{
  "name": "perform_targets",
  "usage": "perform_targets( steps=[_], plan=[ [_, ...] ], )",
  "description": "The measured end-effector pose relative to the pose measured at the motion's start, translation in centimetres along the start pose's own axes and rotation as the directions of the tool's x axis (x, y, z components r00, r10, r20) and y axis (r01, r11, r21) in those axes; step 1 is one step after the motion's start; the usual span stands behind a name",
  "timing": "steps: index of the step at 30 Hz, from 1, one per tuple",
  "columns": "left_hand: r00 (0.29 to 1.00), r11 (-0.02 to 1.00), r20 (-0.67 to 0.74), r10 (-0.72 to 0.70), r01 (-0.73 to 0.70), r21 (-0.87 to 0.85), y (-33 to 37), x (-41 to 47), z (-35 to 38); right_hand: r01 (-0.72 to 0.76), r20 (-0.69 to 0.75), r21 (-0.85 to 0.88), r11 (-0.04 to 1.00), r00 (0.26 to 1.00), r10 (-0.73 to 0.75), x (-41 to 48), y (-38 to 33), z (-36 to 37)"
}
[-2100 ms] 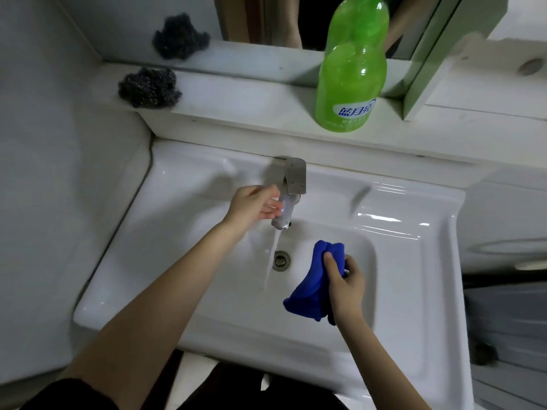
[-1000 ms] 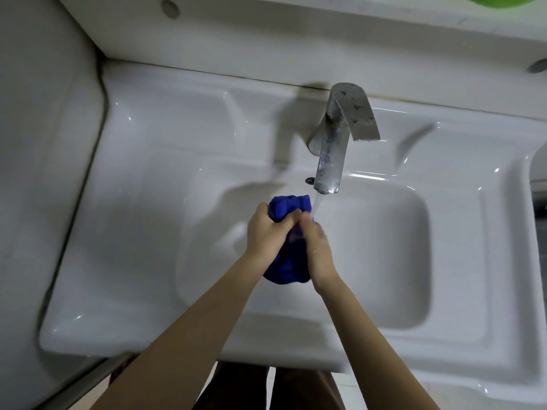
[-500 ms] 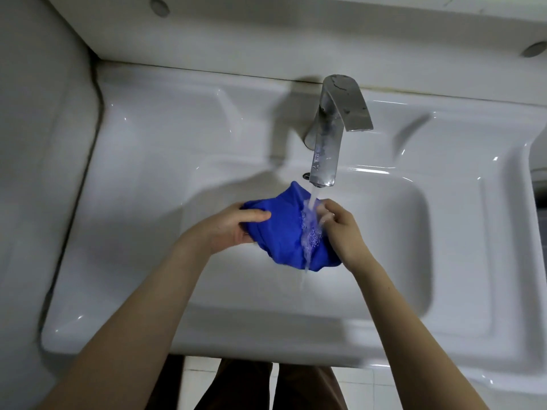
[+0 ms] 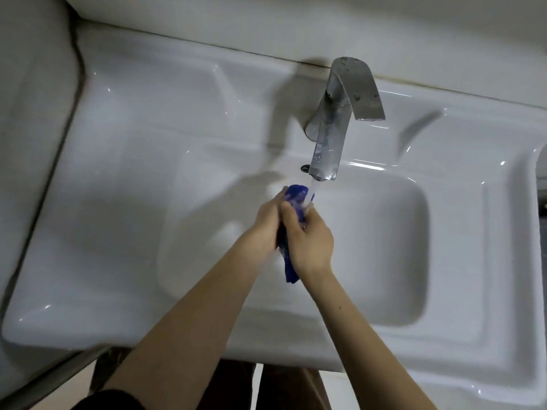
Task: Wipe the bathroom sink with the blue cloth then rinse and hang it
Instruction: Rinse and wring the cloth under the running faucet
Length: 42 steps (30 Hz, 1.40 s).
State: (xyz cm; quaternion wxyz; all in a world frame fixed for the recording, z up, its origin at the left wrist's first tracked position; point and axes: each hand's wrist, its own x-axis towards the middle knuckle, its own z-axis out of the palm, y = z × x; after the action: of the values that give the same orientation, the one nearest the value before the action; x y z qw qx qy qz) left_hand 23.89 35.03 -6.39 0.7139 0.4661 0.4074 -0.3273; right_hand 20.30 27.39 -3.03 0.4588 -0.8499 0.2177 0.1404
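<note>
The blue cloth (image 4: 296, 195) is bunched between both my hands over the basin of the white sink (image 4: 384, 261). My left hand (image 4: 266, 224) and my right hand (image 4: 310, 241) press together around it, so only its top and a tail hanging below my right wrist show. Water runs from the steel tap (image 4: 334, 134) onto the cloth's top and my right fingers.
A white ledge (image 4: 266, 28) runs along the wall behind the sink. A grey wall (image 4: 26, 113) stands close on the left. The sink's flat rim (image 4: 118, 173) spreads left and right of the basin. My legs and the floor show below the front edge.
Half a second ago the cloth was spread open between my hands under the stream. Now both hands have come together and squeeze it into a narrow bunch.
</note>
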Motion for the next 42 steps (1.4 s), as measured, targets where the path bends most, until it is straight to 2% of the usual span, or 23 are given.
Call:
perform_targets(
  steps=[1, 2, 3, 4, 6, 7, 10, 12, 14, 15, 18, 20, 23, 26, 28, 29, 30, 32, 35, 38, 40, 42],
  plan=[
    [0.999, 0.997, -0.050, 0.019, -0.022, -0.069, -0.2, 0.0, 0.4, -0.031, -0.027, -0.106, 0.994, 0.999, 0.028, 1.4, 0.1, 0.4],
    [0.990, 0.993, -0.104, 0.095, -0.101, -0.057, -0.6, -0.1, 0.8, -0.063, -0.023, -0.181, 0.981, 0.998, 0.060, 3.0, 0.1, 0.2],
    [0.969, 0.982, -0.160, 0.189, -0.187, 0.028, -0.9, -0.7, 1.2, -0.104, 0.001, -0.160, 0.982, 0.994, 0.105, 4.7, 0.3, 0.0],
    [0.935, 0.953, -0.197, 0.295, -0.273, 0.132, -1.0, -1.3, 1.6, -0.147, 0.046, -0.048, 0.988, 0.988, 0.150, 5.7, 0.4, -0.1],
    [0.876, 0.889, -0.239, 0.418, -0.340, 0.308, -0.1, -1.0, 1.7, -0.166, 0.088, 0.193, 0.967, 0.985, 0.151, 4.7, 0.2, 0.1],
    [0.871, 0.886, -0.252, 0.423, -0.338, 0.319, 0.7, -0.4, 1.3, -0.124, 0.067, 0.233, 0.965, 0.992, 0.112, 3.3, -0.1, 0.4],
    [0.923, 0.939, -0.219, 0.316, -0.271, 0.212, 0.9, 0.1, 0.8, -0.021, -0.006, 0.202, 0.979, 1.000, 0.022, 1.8, -0.8, 0.4],
    [0.897, 0.902, -0.204, 0.391, -0.331, 0.276, -0.9, -1.0, 1.7, -0.046, -0.022, 0.119, 0.992, 0.999, 0.049, 4.0, -0.5, -0.4],
    [0.853, 0.843, -0.199, 0.482, -0.390, 0.371, -1.8, -1.4, 2.0, -0.054, 0.015, 0.135, 0.989, 0.999, 0.052, 4.4, 0.5, -0.6],
    [0.856, 0.851, -0.220, 0.468, -0.369, 0.372, -1.3, -0.9, 1.6, -0.051, 0.024, 0.160, 0.986, 0.999, 0.048, 3.4, 0.9, -0.2],
    [0.918, 0.945, -0.257, 0.302, -0.254, 0.205, -0.1, 0.5, 0.9, 0.023, 0.017, 0.125, 0.992, 1.000, -0.025, 0.8, 1.2, 0.7],
    [0.912, 0.933, -0.240, 0.332, -0.280, 0.225, -1.5, -0.3, 1.7, 0.037, -0.032, 0.008, 0.999, 0.999, -0.037, 2.9, 0.9, 0.1],
    [0.869, 0.896, -0.287, 0.402, -0.310, 0.316, -2.1, -0.4, 2.1, -0.033, 0.029, 0.098, 0.995, 0.999, 0.030, 4.8, 1.3, 0.2],
    [0.902, 0.924, -0.284, 0.325, -0.239, 0.300, 0.4, 1.5, 0.7, 0.032, 0.056, 0.117, 0.993, 0.998, -0.039, 1.9, 1.5, 1.3],
    [0.913, 0.940, -0.270, 0.305, -0.243, 0.238, -0.2, 0.8, 1.1, 0.069, 0.031, 0.008, 0.998, 0.997, -0.069, 2.8, 1.3, 1.0],
    [0.908, 0.940, -0.273, 0.319, -0.267, 0.214, -1.0, 0.5, 1.5, 0.032, 0.015, -0.037, 0.999, 0.999, -0.031, 4.3, 1.2, 0.9],
    [0.897, 0.934, -0.282, 0.341, -0.288, 0.212, -1.9, 0.4, 2.0, -0.013, 0.012, -0.009, 1.000, 1.000, 0.013, 5.9, 1.4, 0.7],
    [0.877, 0.915, -0.304, 0.372, -0.291, 0.280, -2.0, 0.6, 2.0, -0.063, 0.023, 0.012, 0.998, 0.998, 0.063, 6.5, 1.9, 0.8],
    [0.877, 0.929, -0.347, 0.332, -0.241, 0.281, -0.1, 2.2, 0.3, 0.036, 0.069, -0.036, 0.999, 0.997, -0.034, 3.2, 2.5, 1.9],
    [0.915, 0.931, -0.265, 0.305, -0.228, 0.285, -1.8, 1.6, 0.8, 0.049, 0.073, -0.109, 0.993, 0.996, -0.041, 4.7, 2.4, 1.6],
    [0.920, 0.949, -0.280, 0.274, -0.211, 0.235, -3.2, 1.3, 1.6, -0.039, 0.050, -0.082, 0.996, 0.998, 0.043, 7.0, 2.8, 1.1],
    [0.890, 0.948, -0.345, 0.297, -0.230, 0.222, -2.2, 1.6, 1.4, -0.019, 0.040, -0.016, 1.000, 0.999, 0.019, 5.8, 2.7, 1.1]
  ],
)
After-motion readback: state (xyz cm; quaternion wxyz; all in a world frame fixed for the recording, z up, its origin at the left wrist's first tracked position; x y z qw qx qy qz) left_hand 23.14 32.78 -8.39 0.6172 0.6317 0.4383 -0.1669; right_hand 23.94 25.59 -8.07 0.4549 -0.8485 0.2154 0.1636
